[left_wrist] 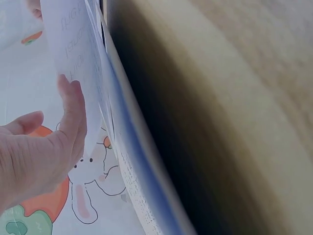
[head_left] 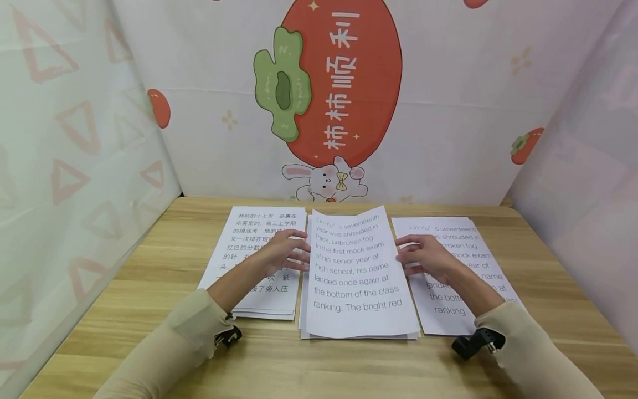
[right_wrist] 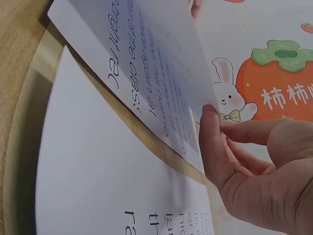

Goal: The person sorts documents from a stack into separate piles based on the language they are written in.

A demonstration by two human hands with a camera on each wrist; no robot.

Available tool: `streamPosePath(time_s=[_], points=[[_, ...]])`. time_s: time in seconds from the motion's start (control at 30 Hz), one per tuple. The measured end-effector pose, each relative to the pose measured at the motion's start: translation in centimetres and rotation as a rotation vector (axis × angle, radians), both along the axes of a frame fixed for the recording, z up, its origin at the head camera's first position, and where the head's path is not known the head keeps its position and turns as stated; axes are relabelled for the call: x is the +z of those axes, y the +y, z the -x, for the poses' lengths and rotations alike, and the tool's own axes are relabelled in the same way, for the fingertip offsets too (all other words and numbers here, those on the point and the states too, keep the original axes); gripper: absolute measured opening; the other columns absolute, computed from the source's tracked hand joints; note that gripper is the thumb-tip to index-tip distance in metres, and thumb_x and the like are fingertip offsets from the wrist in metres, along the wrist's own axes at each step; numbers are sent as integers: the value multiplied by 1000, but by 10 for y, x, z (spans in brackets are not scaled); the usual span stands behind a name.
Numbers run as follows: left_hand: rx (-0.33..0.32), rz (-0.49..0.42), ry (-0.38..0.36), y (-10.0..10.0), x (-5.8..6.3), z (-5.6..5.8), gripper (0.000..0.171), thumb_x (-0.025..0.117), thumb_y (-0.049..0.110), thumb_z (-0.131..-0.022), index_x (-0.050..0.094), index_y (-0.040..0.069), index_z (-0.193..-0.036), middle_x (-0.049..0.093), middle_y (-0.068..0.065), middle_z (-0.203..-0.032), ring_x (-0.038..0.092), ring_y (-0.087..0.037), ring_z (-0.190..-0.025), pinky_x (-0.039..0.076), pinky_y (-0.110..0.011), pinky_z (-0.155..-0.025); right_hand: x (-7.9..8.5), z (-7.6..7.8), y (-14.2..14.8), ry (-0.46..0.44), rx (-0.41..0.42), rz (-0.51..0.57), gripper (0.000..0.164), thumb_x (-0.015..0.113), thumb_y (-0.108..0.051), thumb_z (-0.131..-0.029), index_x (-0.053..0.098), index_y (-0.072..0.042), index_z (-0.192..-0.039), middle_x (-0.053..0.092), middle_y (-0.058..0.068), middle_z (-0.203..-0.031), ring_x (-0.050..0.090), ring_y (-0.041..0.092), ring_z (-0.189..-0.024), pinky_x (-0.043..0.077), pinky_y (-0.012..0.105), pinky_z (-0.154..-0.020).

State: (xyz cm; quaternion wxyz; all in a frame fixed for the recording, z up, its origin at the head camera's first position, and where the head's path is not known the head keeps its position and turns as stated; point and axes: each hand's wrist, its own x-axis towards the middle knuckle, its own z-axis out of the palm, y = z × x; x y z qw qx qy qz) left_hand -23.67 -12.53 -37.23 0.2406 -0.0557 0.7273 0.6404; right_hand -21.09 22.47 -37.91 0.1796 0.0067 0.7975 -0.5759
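A printed sheet of paper (head_left: 356,324) with English text lies tilted and slightly bowed over the middle stack (head_left: 303,313), its upper corners raised. At its left edge, my left hand (head_left: 285,252) touches the paper with fairly straight fingers. The thumb stands apart from them in the left wrist view. My right hand (head_left: 431,257) pinches the sheet's right edge between thumb and finger, as the right wrist view shows. Under the left forearm is a stack of Chinese text sheets (head_left: 269,224). Below the right hand and forearm lies another English text sheet (head_left: 478,266).
All the papers lie on a wood-grain table (head_left: 319,368). Behind it hangs a white backdrop (head_left: 448,138) printed with a large red persimmon and a rabbit. Pale curtains (head_left: 65,166) close off both sides. A dark wrist device (head_left: 471,343) sits at the right sleeve.
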Motion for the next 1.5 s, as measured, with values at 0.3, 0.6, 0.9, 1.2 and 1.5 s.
streamPosePath(time_s=[0.3,0.6,0.9,1.2,1.5], points=[[31,28,2,2,-1,2,44,59,6,-101,53,5,-145,67,-21,-114,74,-31,-95,66,-40,-77,5,-1,1,31,16,30,51,63,0,-99,45,7,-146,66,11,-104,70,18,-92,65,35,-80],[42,3,19,8,2,0,53,65,-5,-92,53,3,-142,68,-20,-108,74,-29,-89,66,-40,-78,7,1,9,47,15,47,53,63,0,-100,44,6,-149,65,13,-112,70,18,-97,65,35,-82],[-2,28,46,18,1,2,48,69,-6,-91,57,0,-137,73,-18,-112,74,-26,-89,65,-37,-78,13,0,21,52,16,86,55,63,-2,-101,41,7,-150,68,7,-110,71,16,-97,64,32,-81],[-15,13,62,31,6,4,38,69,-3,-93,60,-1,-130,74,-18,-108,76,-28,-88,66,-38,-79,22,-1,35,67,18,95,55,63,-5,-101,40,8,-150,72,4,-113,72,17,-97,64,33,-82],[-67,-68,83,47,7,4,47,65,-6,-93,58,-1,-138,74,-19,-113,74,-25,-90,64,-37,-84,20,2,56,95,-7,97,55,62,-7,-103,38,10,-150,71,-2,-110,73,14,-97,64,33,-84]])
